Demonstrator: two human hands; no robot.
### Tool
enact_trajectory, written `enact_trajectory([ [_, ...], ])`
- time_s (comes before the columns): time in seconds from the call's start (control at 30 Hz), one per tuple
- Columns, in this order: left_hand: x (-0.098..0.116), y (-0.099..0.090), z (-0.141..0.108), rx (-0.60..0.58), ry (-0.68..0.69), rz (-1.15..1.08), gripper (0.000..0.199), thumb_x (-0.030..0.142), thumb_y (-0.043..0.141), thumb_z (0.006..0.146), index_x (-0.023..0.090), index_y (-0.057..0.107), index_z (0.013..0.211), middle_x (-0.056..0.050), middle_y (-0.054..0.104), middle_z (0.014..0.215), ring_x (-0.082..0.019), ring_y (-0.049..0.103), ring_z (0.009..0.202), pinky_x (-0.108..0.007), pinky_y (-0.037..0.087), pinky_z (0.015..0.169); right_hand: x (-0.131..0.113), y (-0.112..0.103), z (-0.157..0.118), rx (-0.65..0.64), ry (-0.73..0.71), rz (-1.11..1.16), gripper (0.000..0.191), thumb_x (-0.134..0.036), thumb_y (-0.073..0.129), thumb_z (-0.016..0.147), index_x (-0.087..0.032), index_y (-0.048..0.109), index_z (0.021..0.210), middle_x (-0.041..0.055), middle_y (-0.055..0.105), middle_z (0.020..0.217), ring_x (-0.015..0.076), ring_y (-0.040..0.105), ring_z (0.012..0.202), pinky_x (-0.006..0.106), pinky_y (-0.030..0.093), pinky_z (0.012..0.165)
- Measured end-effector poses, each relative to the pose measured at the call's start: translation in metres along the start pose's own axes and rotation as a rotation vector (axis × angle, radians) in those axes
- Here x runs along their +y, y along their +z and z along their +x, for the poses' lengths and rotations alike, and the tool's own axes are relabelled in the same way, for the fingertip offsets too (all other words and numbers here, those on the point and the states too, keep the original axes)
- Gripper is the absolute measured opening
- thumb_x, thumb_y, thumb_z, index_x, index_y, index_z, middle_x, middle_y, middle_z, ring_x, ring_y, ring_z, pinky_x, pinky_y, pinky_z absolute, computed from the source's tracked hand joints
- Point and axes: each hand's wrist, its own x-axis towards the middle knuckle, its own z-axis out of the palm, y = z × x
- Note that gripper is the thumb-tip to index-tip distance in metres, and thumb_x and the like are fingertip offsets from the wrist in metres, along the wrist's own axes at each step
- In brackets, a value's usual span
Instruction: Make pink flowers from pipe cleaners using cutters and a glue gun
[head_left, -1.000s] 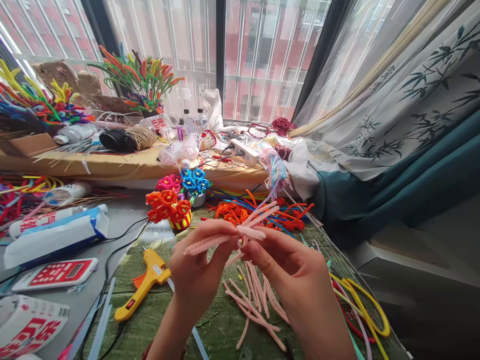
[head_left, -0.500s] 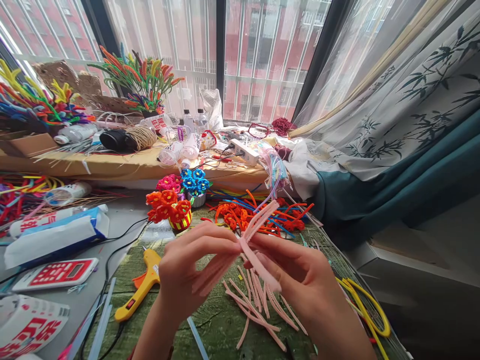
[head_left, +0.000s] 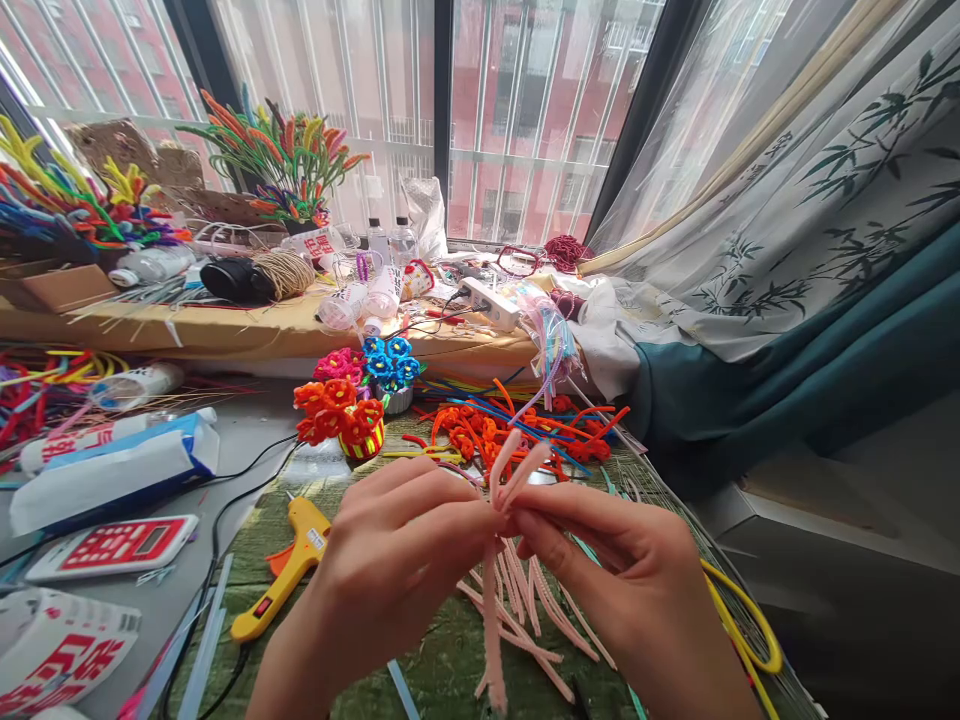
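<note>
Pale pink fuzzy stems [head_left: 491, 610] are pinched where they cross, between my left hand [head_left: 416, 540] and my right hand [head_left: 607, 555]. Two short ends stick up above the fingertips and one long end hangs down. Both hands have their fingers closed on the stems, with the tips touching or nearly so. Below them, several loose pink stems [head_left: 555, 610] lie on the green mat [head_left: 450, 660]. Behind the hands are orange flowers [head_left: 337, 412] in a striped pot and blue flowers [head_left: 390, 362] in a grey pot.
A yellow glue gun [head_left: 289, 570] lies left of my left hand, its cord running down. Orange pieces [head_left: 487, 430] are heaped behind the hands. Yellow stems [head_left: 742, 620] curve at the right. A calculator [head_left: 112, 548] and a blue-white packet [head_left: 120, 470] lie at the left.
The pink stems have turned: the long end now hangs straight down, and the upper ends stand more upright. My left hand has rolled over and shifted right; my right hand has moved slightly right.
</note>
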Motion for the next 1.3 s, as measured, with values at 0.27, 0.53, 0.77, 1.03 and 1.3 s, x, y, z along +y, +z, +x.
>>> enact_trajectory([
  [0.27,0.008,0.005,0.008,0.256,-0.016,-0.006,0.019,0.004,0.065,0.079,0.021,0.068,0.087,-0.002,0.073,0.073,-0.015,0.068,0.067,-0.027,0.055,0.060,0.000,0.000,0.004,0.028,0.167,0.285,0.021,-0.033,0.080,0.071,-0.021,0.067,0.082,0.0014,0.074,0.076,0.0178,0.071,0.073,0.027,0.057,0.070],
  [0.53,0.007,0.008,0.004,0.273,-0.052,-0.018,0.021,0.002,0.065,0.078,0.020,0.067,0.088,-0.002,0.073,0.077,-0.016,0.069,0.070,-0.028,0.055,0.063,-0.005,0.015,0.004,-0.051,0.109,0.122,0.017,-0.036,0.076,0.075,-0.020,0.073,0.080,0.0034,0.075,0.080,0.0190,0.070,0.074,0.026,0.057,0.067],
  [0.77,0.008,0.022,0.002,0.311,-0.206,-0.022,0.022,0.002,0.066,0.078,0.020,0.065,0.090,0.000,0.073,0.084,-0.013,0.067,0.074,-0.025,0.053,0.067,0.000,0.016,0.005,0.060,0.078,0.071,0.011,-0.029,0.072,0.079,-0.020,0.076,0.082,0.0041,0.075,0.075,0.0188,0.070,0.068,0.024,0.056,0.058],
  [1.03,0.012,0.035,0.007,0.426,-0.648,-0.492,0.004,0.021,0.067,0.082,0.019,0.070,0.083,-0.002,0.071,0.077,-0.015,0.067,0.069,-0.024,0.056,0.062,0.005,0.016,0.010,0.104,0.049,0.214,0.008,-0.028,0.071,0.080,-0.021,0.073,0.080,0.0039,0.077,0.085,0.0203,0.073,0.079,0.028,0.059,0.071],
  [1.3,0.007,0.042,0.010,0.337,-0.924,-1.041,0.017,0.033,0.070,0.077,0.016,0.070,0.078,-0.002,0.063,0.071,-0.012,0.056,0.063,-0.021,0.048,0.056,0.008,0.014,0.012,0.008,0.097,0.426,0.004,-0.021,0.072,0.080,-0.023,0.073,0.083,-0.0006,0.077,0.083,0.0170,0.072,0.079,0.025,0.058,0.074],
])
